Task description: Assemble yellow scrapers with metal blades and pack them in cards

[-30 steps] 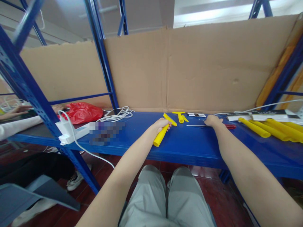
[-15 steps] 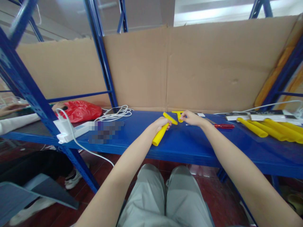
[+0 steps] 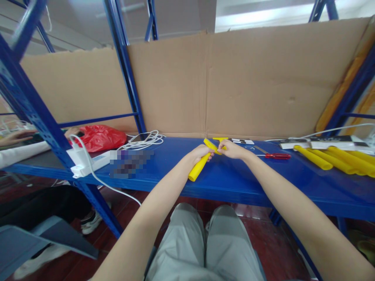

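Observation:
My left hand is wrapped round a yellow T-shaped tool, its thick round handle slanting down toward the shelf's front edge. The crosspiece sticks out beyond my fingers. My right hand is closed in a pinch at the right end of that crosspiece; whatever is between the fingertips is too small to make out. Just behind it lies another yellow T-shaped piece, partly hidden by my right hand. A screwdriver with a red handle lies to the right, near a flat metal strip.
Several yellow tubes lie at the right beside white-and-black boxes. On the left are a white power strip, coiled white cable and a red plastic bag. A cardboard sheet backs the blue shelf. Another person's hand shows far left.
My right hand has moved left, from beside the second yellow piece to the crosspiece of the held tool. My left hand has stayed nearly in place.

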A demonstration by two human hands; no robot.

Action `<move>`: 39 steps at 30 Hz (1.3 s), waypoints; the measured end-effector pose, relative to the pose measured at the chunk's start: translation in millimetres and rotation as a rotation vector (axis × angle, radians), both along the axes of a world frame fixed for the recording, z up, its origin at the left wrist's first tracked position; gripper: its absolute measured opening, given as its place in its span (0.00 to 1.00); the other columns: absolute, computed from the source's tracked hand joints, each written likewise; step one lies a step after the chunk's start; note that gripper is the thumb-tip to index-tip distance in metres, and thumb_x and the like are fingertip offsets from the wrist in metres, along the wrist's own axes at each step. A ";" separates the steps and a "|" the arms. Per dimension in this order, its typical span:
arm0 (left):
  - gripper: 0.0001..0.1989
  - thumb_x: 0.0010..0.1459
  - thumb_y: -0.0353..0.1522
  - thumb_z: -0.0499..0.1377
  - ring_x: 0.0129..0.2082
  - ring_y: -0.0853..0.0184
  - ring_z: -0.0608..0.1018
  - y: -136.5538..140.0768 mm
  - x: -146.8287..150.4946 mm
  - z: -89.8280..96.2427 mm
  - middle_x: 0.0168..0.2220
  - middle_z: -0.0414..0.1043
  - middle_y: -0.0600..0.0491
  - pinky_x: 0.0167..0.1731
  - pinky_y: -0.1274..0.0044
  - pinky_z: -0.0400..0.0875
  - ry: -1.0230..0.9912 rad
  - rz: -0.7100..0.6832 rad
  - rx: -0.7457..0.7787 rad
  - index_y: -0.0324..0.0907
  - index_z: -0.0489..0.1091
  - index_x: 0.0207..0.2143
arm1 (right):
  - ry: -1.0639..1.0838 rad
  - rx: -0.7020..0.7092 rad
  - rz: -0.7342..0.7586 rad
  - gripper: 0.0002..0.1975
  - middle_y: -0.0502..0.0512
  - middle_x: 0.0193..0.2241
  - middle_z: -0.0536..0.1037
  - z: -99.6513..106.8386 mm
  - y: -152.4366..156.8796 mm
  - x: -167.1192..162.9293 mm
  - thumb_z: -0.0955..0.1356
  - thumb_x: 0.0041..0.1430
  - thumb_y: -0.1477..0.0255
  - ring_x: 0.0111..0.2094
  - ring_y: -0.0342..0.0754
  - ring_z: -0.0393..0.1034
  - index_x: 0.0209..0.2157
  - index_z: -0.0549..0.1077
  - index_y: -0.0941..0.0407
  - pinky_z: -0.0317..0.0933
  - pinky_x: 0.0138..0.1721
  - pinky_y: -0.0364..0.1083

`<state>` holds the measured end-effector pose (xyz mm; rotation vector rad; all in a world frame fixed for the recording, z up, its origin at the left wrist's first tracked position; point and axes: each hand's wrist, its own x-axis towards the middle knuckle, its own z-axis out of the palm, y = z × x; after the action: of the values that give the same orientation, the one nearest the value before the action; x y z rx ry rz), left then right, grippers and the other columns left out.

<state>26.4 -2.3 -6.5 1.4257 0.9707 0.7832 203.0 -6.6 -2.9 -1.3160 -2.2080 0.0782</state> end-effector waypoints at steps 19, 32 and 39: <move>0.11 0.57 0.18 0.50 0.12 0.77 0.63 -29.8 5.7 20.7 0.16 0.62 0.58 0.15 0.84 0.57 0.049 0.029 -0.007 0.37 0.64 0.26 | -0.245 0.061 -0.100 0.08 0.61 0.36 0.75 1.1 -5.8 -4.4 0.63 0.56 0.79 0.42 0.50 0.68 0.30 0.73 0.57 0.60 0.46 0.50; 0.11 0.58 0.19 0.51 0.12 0.78 0.63 -30.8 4.7 22.5 0.16 0.62 0.59 0.15 0.85 0.58 0.018 0.025 -0.033 0.37 0.63 0.26 | -0.100 0.053 0.018 0.08 0.55 0.31 0.71 -0.6 1.1 5.2 0.62 0.56 0.78 0.36 0.47 0.66 0.26 0.69 0.56 0.60 0.41 0.46; 0.08 0.56 0.19 0.53 0.13 0.77 0.64 -20.7 3.5 16.1 0.17 0.64 0.57 0.16 0.84 0.59 -0.021 0.013 -0.053 0.37 0.65 0.28 | 0.016 0.017 0.057 0.06 0.52 0.28 0.72 -0.8 -1.9 7.3 0.63 0.55 0.77 0.31 0.45 0.65 0.25 0.67 0.55 0.59 0.36 0.45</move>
<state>29.9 -23.1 9.6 1.3641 0.9788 0.7745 210.4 -8.5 -3.7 -1.2394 -2.2278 0.0913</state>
